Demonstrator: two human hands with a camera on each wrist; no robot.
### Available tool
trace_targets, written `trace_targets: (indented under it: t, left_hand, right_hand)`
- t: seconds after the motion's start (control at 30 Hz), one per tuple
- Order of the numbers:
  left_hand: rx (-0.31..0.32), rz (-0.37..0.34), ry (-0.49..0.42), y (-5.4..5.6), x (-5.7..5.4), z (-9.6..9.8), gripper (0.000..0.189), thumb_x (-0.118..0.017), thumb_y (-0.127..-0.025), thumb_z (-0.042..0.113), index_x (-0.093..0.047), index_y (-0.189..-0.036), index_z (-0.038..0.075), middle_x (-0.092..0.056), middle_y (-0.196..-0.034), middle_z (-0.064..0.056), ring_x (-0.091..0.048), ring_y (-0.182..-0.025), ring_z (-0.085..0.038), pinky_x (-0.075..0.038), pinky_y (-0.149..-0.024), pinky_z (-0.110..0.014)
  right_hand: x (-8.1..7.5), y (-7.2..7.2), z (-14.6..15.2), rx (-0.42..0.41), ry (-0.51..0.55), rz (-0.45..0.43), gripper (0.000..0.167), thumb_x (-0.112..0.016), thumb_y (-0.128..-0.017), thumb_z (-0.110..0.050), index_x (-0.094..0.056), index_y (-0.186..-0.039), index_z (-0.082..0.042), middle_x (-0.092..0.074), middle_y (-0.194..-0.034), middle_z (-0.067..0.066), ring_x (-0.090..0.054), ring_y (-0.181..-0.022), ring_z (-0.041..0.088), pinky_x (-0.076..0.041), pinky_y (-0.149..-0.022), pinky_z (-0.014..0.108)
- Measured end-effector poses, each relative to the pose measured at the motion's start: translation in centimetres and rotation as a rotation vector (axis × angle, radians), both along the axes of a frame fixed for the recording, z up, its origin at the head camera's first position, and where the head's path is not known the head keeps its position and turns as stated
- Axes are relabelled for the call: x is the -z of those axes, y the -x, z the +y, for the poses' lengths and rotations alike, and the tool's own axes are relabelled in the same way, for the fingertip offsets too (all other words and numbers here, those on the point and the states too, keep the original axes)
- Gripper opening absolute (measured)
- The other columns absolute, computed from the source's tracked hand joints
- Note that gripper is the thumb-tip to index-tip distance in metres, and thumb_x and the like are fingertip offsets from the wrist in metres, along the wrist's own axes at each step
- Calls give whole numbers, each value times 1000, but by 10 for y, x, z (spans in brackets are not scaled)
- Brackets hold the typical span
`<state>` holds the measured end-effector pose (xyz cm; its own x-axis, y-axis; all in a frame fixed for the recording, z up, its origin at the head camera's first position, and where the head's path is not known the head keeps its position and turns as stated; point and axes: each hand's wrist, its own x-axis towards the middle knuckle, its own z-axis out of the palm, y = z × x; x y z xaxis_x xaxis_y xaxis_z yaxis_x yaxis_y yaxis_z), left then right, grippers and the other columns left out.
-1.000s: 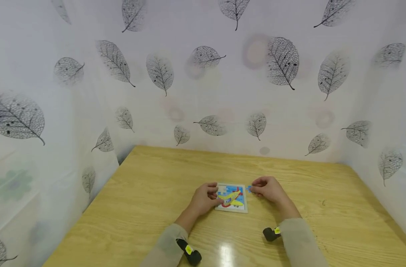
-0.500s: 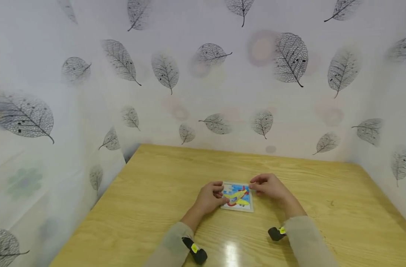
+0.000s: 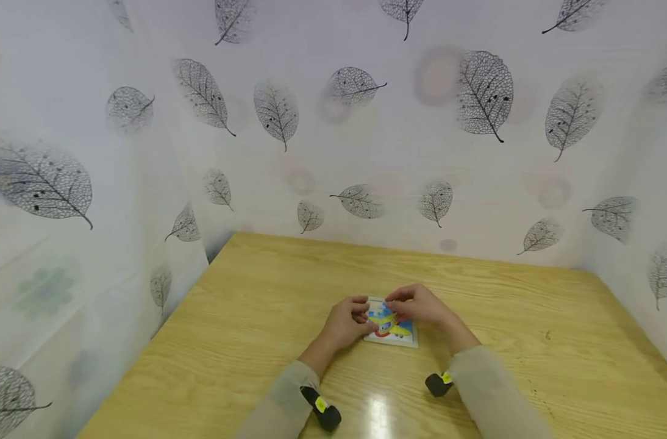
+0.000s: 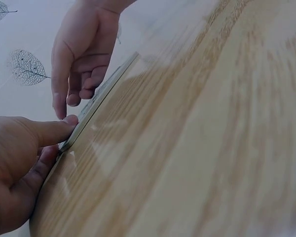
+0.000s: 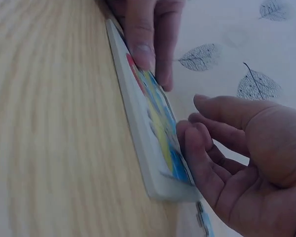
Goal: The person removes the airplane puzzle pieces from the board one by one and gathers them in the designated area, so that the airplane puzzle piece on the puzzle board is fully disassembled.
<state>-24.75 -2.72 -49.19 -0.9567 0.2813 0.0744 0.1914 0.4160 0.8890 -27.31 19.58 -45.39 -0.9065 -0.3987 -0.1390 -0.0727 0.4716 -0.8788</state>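
A jigsaw puzzle (image 3: 403, 324) with a yellow and red airplane on blue lies in a pale frame (image 3: 391, 344) on the table. My left hand (image 3: 344, 323) holds its left side, thumb on top and fingers at the outer edge. My right hand (image 3: 421, 305) is over the upper right part, fingertips close over the picture and covering some of it. In the right wrist view its fingers (image 5: 200, 148) are bent, with no piece showing between them; I cannot tell whether it pinches one. A blue puzzle piece (image 5: 203, 219) lies beyond the frame's right edge.
The wooden table (image 3: 289, 274) stretches around the puzzle. Leaf-printed curtains (image 3: 311, 152) stand behind it and on both sides. A black wrist camera sits on the left sleeve (image 3: 281, 396), another on the right sleeve (image 3: 489, 384).
My right hand has moved left from beside the frame, where a blue piece showed at its fingertips, to over the picture. The left hand keeps its hold; the head view has shifted slightly.
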Motion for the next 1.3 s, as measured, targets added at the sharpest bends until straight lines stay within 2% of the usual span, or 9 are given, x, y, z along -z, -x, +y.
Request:
trace_targets:
  t: [0.2,0.37,0.5,0.6,0.77,0.83,0.93,1.07,1.3]
  left_hand:
    - [2,8,-23,-3,-3,1,55,-85,-80,13,-64,-127,-6,-61,-134,-15,-61,-91,-11,-54,-77,-20]
    - [1,-3,-22,-3,-2,0,58,-85,-80,14,-62,-130,-5,-62,-131,-15,-61,-92,-12,-53,-77,-20]
    - [2,-7,-24,-3,-2,0,58,-84,-81,14,-62,-131,-4,-62,-130,-14,-61,-92,-12,-53,-77,-20]
    - [5,-6,-26,-2,-1,0,57,-84,-81,14,-62,-130,-4,-62,-131,-15,-61,-92,-12,-54,-77,-21]
    - [0,-4,-17,-2,-1,0,57,-84,-81,15,-62,-130,-4,-63,-129,-14,-61,-92,-12,-54,-78,-21]
    - [-3,2,-13,-1,-1,0,57,-85,-80,15,-63,-130,-4,-63,-129,-13,-61,-92,-12,-54,-78,-21]
    - [-4,3,-12,-1,-3,-1,57,-85,-80,15,-63,-130,-4,-63,-128,-13,-61,-92,-13,-55,-78,-23]
    - [-3,-4,-10,-2,-3,-2,57,-85,-80,15,-63,-129,-4,-63,-127,-13,-61,-91,-12,-55,-78,-23]
    - [-9,1,-18,-4,-3,-1,56,-85,-79,13,-64,-128,-5,-63,-128,-14,-61,-90,-11,-54,-77,-22]
  right_hand:
    - [3,1,-14,29,-62,2,27,-65,-98,-18,-71,-116,0,-69,-99,13,-65,-71,12,-57,-66,28]
    - [1,0,-17,-20,-90,24,26,-64,-98,-17,-71,-117,-2,-59,-78,5,-55,-62,12,-48,-59,25]
    - [1,0,-16,-52,-109,54,23,-63,-98,-14,-71,-116,-2,-57,-72,3,-52,-60,12,-46,-57,24]
    - [3,0,-16,-47,-122,68,20,-63,-98,-12,-71,-114,-3,-60,-77,7,-53,-61,13,-47,-57,25]
    - [3,-1,-17,-6,-104,49,18,-63,-98,-11,-70,-113,-5,-63,-113,16,-57,-70,13,-50,-63,26]
    - [2,-2,-17,10,-87,44,18,-61,-99,-9,-69,-114,-4,-61,-120,18,-58,-72,14,-51,-64,26]
    - [2,-3,-17,38,-34,12,25,-55,-100,-4,-63,-124,0,-60,-118,22,-61,-74,15,-55,-66,27]
    - [4,-6,-15,137,71,-76,34,-50,-102,1,-51,-135,5,-59,-116,25,-68,-79,16,-60,-73,31]
    - [7,-14,-10,248,163,-128,27,-50,-102,1,-56,-124,14,-67,-107,24,-72,-85,16,-61,-76,29]
